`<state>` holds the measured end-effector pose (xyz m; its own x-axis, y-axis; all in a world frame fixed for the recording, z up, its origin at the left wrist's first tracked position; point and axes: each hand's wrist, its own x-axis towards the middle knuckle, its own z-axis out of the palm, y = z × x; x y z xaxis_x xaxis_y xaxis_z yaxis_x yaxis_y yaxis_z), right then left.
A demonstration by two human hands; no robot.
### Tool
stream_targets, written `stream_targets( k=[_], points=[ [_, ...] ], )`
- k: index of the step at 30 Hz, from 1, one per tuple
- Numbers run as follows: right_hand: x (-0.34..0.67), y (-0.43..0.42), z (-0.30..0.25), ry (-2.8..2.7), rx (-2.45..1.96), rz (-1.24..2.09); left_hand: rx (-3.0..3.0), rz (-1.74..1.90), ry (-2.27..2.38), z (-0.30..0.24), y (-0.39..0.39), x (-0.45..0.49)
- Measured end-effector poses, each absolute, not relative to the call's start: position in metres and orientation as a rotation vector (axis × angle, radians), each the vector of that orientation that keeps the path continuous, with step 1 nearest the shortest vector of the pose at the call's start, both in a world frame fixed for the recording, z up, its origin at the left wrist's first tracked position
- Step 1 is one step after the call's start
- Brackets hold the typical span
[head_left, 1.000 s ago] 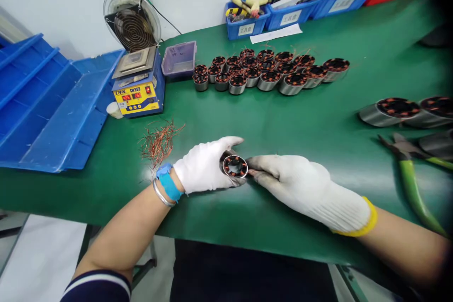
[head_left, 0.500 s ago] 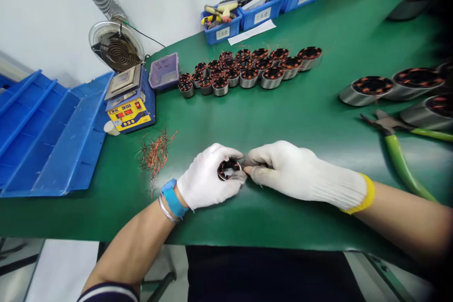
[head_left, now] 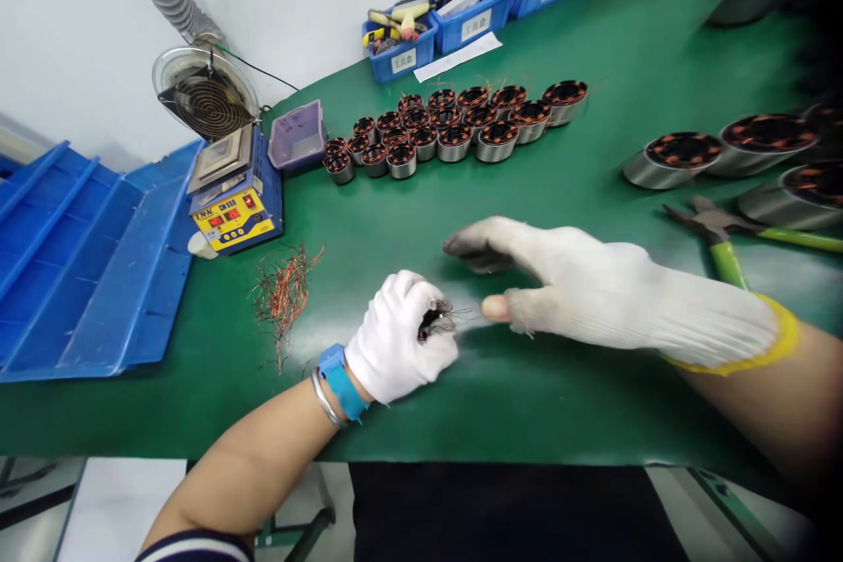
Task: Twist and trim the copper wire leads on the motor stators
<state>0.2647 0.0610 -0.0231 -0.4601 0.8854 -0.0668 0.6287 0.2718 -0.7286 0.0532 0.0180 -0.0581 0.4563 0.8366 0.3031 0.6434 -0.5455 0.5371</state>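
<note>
Low in the middle of the frame the left hand [head_left: 399, 338] is closed around a small wound stator [head_left: 431, 320], holding it just above the green desk [head_left: 580, 193], its thin lead wires sticking out to the right. The right hand [head_left: 580, 285] is spread open and holds nothing; its bare fingertip [head_left: 495, 308] sits just beside those wires, though whether it touches them I cannot tell. To my eye this piece is mid-way through its handling. Left of it lies a heap of copper wire offcuts [head_left: 286, 290], which suggests a good many leads are already trimmed. A double row of small stators [head_left: 448, 133] stands in the upper middle; I cannot tell if those are finished. Larger stators [head_left: 724, 149] and green-handled cutters [head_left: 721, 237] lie at the right edge, untouched
</note>
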Motion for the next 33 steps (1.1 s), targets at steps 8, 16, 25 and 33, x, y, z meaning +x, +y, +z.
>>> stream_targets(
  k=[8, 16, 25, 33],
  points=[
    [0.241, 0.061, -0.035, -2.012, -1.302, 1.97, 2.409, 0.739, 1.26, -0.056, 0.017, 0.052],
    [0.238, 0.055, -0.039, -1.931, -1.415, 1.904, 2.451, 0.654, 1.267, -0.05, 0.019, 0.051],
    [0.233, 0.048, -0.033, -2.133, -1.597, 1.557, 2.166, 0.673, 1.278, -0.047, 0.007, 0.051],
    [0.243, 0.046, -0.038, -2.018, -1.274, 1.477, 1.09, 0.765, 1.031, -0.038, 0.037, 0.027]
  ],
)
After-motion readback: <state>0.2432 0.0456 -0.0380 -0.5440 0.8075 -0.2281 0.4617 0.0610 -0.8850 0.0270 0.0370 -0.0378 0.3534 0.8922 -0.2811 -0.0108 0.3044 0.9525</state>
